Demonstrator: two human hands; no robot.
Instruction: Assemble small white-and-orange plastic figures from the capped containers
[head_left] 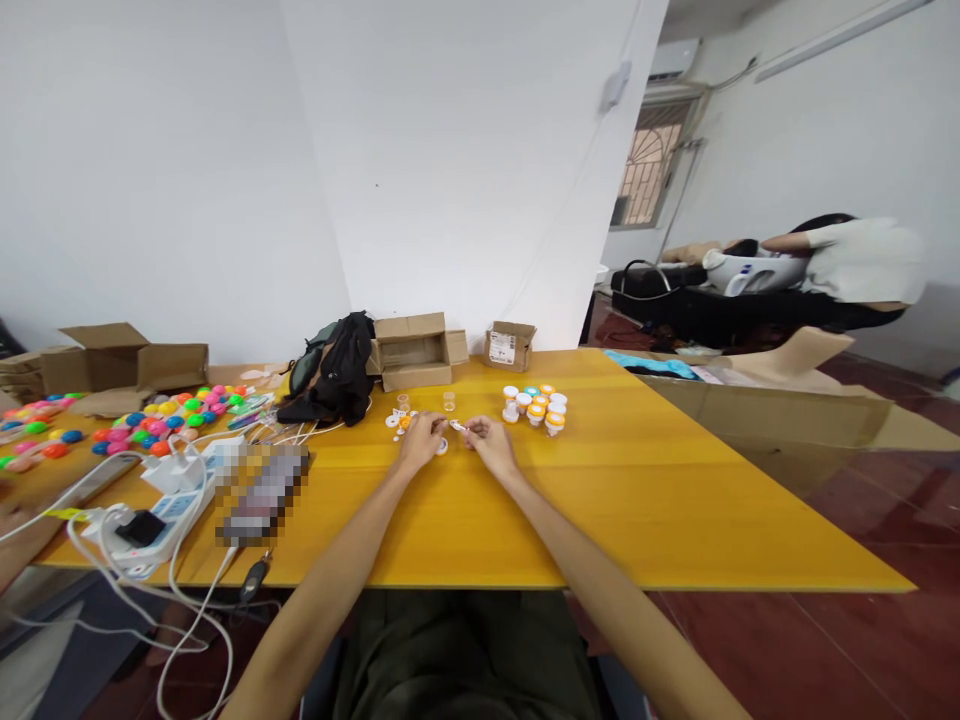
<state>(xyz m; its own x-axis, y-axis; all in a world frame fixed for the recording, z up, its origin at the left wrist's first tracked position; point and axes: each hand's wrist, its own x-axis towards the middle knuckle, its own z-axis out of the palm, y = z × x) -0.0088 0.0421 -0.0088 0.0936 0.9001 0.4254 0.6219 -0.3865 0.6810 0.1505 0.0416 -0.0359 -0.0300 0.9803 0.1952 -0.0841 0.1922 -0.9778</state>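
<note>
My right hand (489, 441) pinches a small whitish part (456, 426) at its fingertips; it is too small to name exactly. Just to the left, my left hand (424, 440) has its fingers curled together, and what they hold, if anything, is hidden. Below the gap between both hands lies a round white piece with a blue rim (442, 447). Loose white and orange parts (394, 419) are scattered beside my left hand. Two clear cups, a nearer clear cup (449, 401) and another clear cup (403, 402), stand behind my hands. To the right is a cluster of small capped containers (537, 408) in white, orange and teal.
An open cardboard box (415, 352), a smaller box (509, 346) and a black bag (337, 372) line the back. Colourful balls (161, 424), a power strip (169, 520), a blurred-out device (266, 494) and cables crowd the left. Another person (859, 260) is beyond the table at right.
</note>
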